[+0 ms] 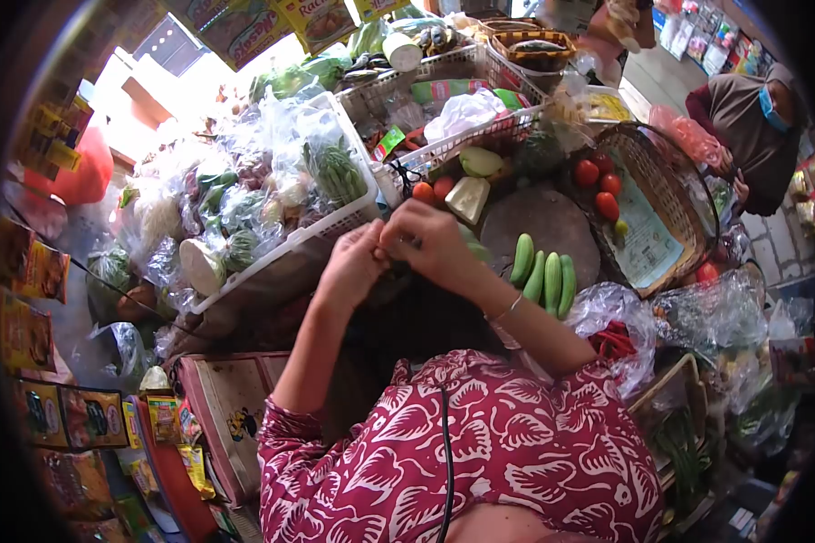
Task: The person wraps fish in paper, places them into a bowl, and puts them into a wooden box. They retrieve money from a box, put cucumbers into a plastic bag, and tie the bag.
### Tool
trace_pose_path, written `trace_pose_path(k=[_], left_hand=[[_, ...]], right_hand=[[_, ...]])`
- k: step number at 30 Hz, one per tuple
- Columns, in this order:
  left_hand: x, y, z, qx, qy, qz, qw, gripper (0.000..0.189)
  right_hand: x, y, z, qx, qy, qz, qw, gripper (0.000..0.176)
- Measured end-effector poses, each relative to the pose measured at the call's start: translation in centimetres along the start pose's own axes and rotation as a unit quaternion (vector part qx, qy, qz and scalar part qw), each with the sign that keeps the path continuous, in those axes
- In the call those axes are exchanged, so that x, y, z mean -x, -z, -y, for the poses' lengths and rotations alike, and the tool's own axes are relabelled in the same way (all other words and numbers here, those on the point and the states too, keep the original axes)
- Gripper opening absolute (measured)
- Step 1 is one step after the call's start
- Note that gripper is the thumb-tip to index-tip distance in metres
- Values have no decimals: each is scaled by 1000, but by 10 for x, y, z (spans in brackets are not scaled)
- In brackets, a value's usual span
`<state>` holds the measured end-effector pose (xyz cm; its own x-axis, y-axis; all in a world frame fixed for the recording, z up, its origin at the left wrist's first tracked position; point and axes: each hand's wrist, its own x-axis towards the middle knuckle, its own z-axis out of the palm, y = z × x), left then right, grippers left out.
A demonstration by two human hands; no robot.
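Note:
My left hand (359, 257) and my right hand (433, 246) meet in front of me, fingertips pinched close together. Whatever lies between the fingers is too small or hidden to make out. Just beyond them are tomatoes (423, 192), a cut pale-green vegetable piece (468, 198) and a light green squash-like vegetable (480, 162). Beside my right forearm, several green cucumbers (552, 277) lie at the edge of a round, dark board (516, 222). A white plastic crate (285, 246) of bagged vegetables stands to the left of my hands.
A second crate (507, 68) holds bags and chillies. At right are a wicker basket (688, 240), more tomatoes (609, 184) and a bag of red chillies (614, 338). Seasoning sachets (41, 339) hang at left. Another person (743, 136) stands at upper right.

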<state>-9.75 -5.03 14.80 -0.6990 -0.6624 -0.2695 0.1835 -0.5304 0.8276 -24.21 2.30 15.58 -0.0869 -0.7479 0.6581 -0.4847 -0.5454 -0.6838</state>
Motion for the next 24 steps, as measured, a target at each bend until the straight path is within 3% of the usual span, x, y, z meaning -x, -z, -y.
trace_pose_path(k=[3,4,5,7,9,11,13,15,17,19,21,24], left_hand=[[3,-22,11,-16,-64,0,998,23],[9,-33,5,-90,-60,-13,994,23],[14,-40,-4,-163,-59,-25,984,24],[14,-47,-4,-174,-77,2,982,21],[24,-69,-14,-212,-115,50,969,18],[27,-86,-15,-209,-116,61,969,13],[30,-102,-15,-255,-131,98,953,14],[30,-115,-14,-264,-151,125,944,12],[29,-129,-9,-376,-283,110,876,12],[28,-140,-2,-389,-320,96,858,13],[28,-149,5,-414,-383,60,823,15],[27,-157,10,-431,-398,52,808,22]], right_hand=[[6,17,11,-13,-43,-7,999,9],[8,28,14,-50,-102,7,994,16],[11,38,15,-38,-102,1,994,16],[18,55,18,-140,-113,7,984,19],[16,76,29,-143,-91,17,985,20],[15,93,37,-66,6,16,998,17],[16,107,43,-61,-16,21,998,14],[15,119,45,-57,27,21,998,12],[19,130,49,-44,37,11,998,11],[30,131,51,-184,-110,-50,975,17],[39,125,48,-122,-103,-85,984,17],[41,126,53,-24,-93,-136,986,16]])
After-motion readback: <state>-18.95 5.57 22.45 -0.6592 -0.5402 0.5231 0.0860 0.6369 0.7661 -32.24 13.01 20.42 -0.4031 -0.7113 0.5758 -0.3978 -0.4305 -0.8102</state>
